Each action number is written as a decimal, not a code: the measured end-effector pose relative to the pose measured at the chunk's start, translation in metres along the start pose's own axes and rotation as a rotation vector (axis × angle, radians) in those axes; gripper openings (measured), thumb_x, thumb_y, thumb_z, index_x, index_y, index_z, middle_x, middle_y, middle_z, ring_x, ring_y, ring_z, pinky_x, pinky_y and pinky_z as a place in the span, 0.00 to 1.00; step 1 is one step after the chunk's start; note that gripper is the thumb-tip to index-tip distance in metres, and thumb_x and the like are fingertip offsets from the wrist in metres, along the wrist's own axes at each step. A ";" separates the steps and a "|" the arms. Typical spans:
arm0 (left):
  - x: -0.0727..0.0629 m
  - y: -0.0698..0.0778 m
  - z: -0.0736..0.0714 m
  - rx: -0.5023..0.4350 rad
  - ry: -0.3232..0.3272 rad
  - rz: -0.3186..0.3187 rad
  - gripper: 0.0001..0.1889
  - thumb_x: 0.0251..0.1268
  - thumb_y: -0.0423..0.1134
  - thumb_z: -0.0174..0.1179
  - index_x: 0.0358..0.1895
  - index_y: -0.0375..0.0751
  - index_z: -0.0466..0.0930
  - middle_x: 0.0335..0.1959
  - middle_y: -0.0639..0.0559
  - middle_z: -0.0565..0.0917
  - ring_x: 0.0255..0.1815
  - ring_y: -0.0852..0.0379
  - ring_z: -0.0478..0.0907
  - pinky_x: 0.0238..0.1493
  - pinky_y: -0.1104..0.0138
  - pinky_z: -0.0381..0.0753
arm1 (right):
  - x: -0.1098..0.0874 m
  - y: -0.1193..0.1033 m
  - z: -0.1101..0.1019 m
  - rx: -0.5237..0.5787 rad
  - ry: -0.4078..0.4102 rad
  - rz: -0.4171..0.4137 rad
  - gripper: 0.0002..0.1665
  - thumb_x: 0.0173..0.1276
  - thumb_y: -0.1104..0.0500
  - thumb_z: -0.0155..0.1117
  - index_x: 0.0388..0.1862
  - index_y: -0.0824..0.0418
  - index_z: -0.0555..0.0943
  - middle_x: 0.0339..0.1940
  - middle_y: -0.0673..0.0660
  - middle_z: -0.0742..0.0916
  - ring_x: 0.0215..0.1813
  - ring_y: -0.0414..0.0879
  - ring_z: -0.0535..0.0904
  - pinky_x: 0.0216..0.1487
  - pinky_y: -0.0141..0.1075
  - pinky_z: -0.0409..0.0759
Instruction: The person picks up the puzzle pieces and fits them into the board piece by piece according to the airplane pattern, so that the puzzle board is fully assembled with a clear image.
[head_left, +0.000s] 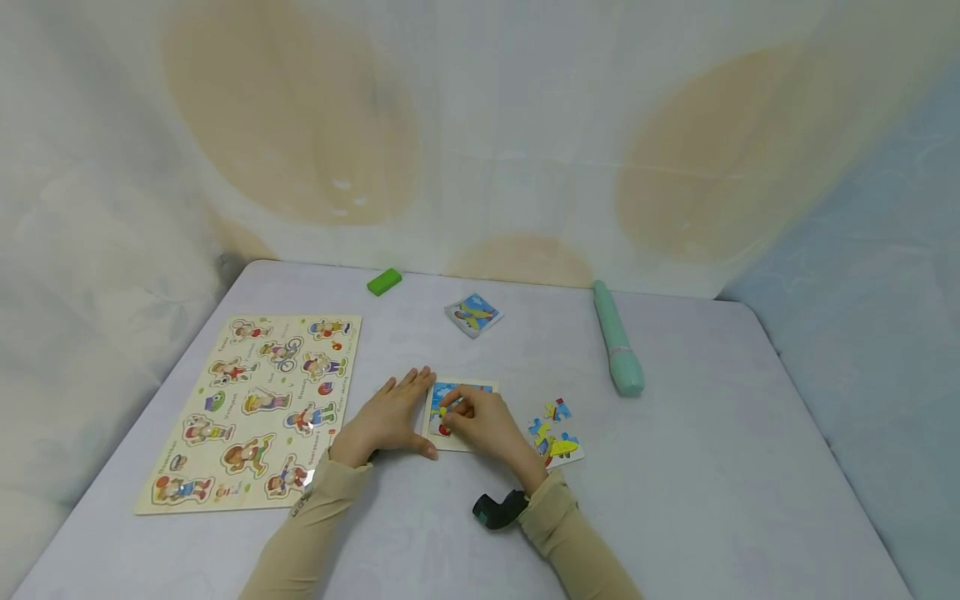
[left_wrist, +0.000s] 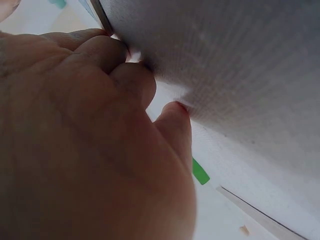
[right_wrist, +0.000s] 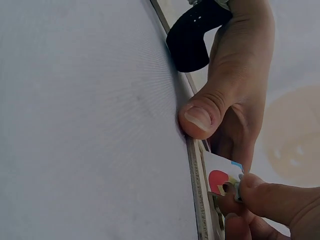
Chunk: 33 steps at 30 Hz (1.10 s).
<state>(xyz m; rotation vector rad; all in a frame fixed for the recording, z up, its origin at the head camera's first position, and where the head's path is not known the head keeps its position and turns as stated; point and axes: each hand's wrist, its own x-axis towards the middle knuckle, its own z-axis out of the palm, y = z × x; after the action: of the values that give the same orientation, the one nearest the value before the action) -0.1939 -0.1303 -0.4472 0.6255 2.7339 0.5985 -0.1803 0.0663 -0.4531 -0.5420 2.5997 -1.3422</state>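
A small puzzle board (head_left: pixel 457 444) with a pale frame and a blue picture lies between both hands. My left hand (head_left: pixel 390 419) rests along its left side, fingers extended and thumb spread toward the near edge. In the right wrist view, the left thumb (right_wrist: pixel 199 118) touches the board's edge. My right hand (head_left: pixel 483 425) is over the board and pinches a jigsaw piece (right_wrist: pixel 218 181) with red and white on it, tilted at the board. Loose jigsaw pieces (head_left: pixel 562 447) in blue and yellow lie just right of the right hand.
A large picture board (head_left: pixel 288 450) with sports figures lies on the left. Toward the back are a green block (head_left: pixel 384 282) and a small airplane picture card (head_left: pixel 474 315). A long mint-green object (head_left: pixel 617 342) lies at the right. A black device (head_left: pixel 498 510) is at the right wrist.
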 end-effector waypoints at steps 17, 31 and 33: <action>-0.001 0.001 -0.002 -0.001 -0.001 0.003 0.63 0.36 0.59 0.77 0.76 0.36 0.52 0.78 0.41 0.53 0.80 0.42 0.47 0.78 0.43 0.47 | -0.002 -0.001 0.004 -0.050 0.004 -0.065 0.08 0.64 0.62 0.65 0.42 0.59 0.83 0.27 0.50 0.86 0.25 0.33 0.74 0.26 0.25 0.73; -0.002 0.001 -0.001 -0.008 0.007 0.016 0.63 0.36 0.59 0.77 0.76 0.35 0.52 0.78 0.40 0.54 0.80 0.41 0.47 0.78 0.43 0.47 | 0.001 -0.001 0.012 -0.160 0.002 0.023 0.12 0.59 0.58 0.72 0.43 0.54 0.84 0.28 0.46 0.81 0.24 0.35 0.68 0.24 0.25 0.64; -0.002 0.000 -0.001 -0.011 0.006 0.015 0.63 0.36 0.59 0.77 0.76 0.35 0.52 0.78 0.40 0.54 0.80 0.41 0.47 0.78 0.43 0.47 | 0.001 0.000 0.012 -0.157 0.007 0.025 0.13 0.58 0.58 0.72 0.44 0.54 0.84 0.27 0.45 0.80 0.24 0.35 0.67 0.24 0.25 0.63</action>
<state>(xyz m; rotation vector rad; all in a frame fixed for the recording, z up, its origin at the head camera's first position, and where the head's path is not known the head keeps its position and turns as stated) -0.1923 -0.1313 -0.4458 0.6427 2.7319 0.6194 -0.1774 0.0567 -0.4603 -0.5266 2.7237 -1.1401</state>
